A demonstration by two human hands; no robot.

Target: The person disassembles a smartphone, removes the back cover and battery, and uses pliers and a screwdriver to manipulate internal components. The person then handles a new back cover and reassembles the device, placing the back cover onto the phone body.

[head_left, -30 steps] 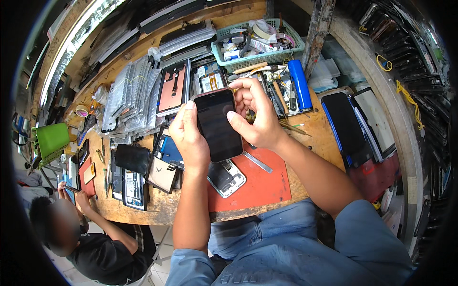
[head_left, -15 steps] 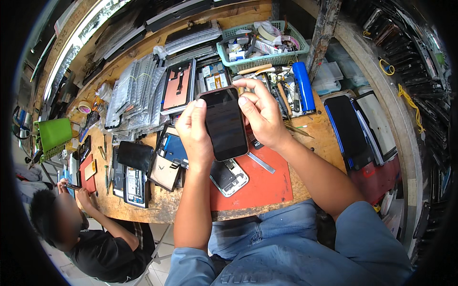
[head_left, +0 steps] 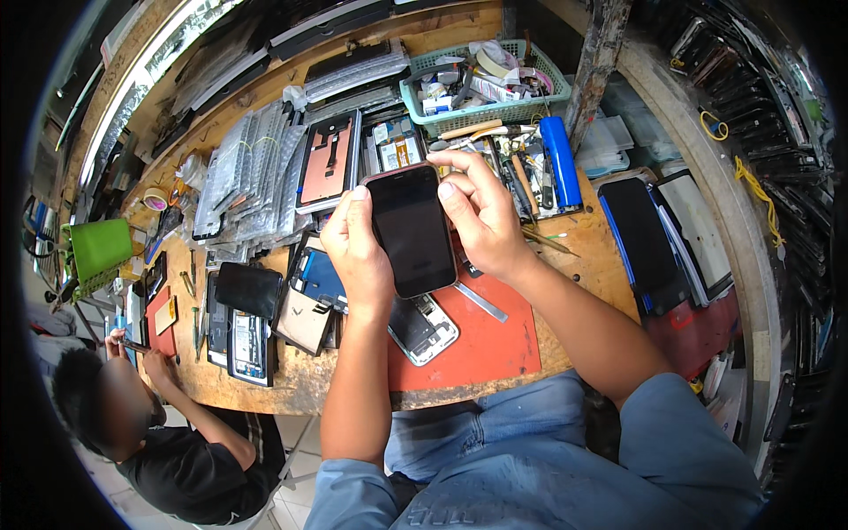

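Between my two hands is a smartphone (head_left: 412,234) with a dark screen, held up over the bench. My left hand (head_left: 358,252) grips its left edge, thumb near the upper left corner. On the upper right edge, my right hand (head_left: 481,212) holds it with the thumb at the side and the index finger bent over the top corner. Below the phone, an opened white-framed phone (head_left: 426,331) with its insides showing lies on a red mat (head_left: 495,353), its upper part hidden. A flat metal strip (head_left: 482,302) rests on the mat to its right.
Opened devices (head_left: 251,344) lie left of the mat. Bubble-wrapped parts (head_left: 252,168) are stacked behind them. Tools (head_left: 524,184) and a blue cylinder (head_left: 559,159) stand near a green basket (head_left: 486,113). Tablets (head_left: 643,234) lean at right. Another person (head_left: 190,468) works at lower left.
The phone's screen has tilted slightly and shifted a little to the left, together with both hands. My grip stays the same.
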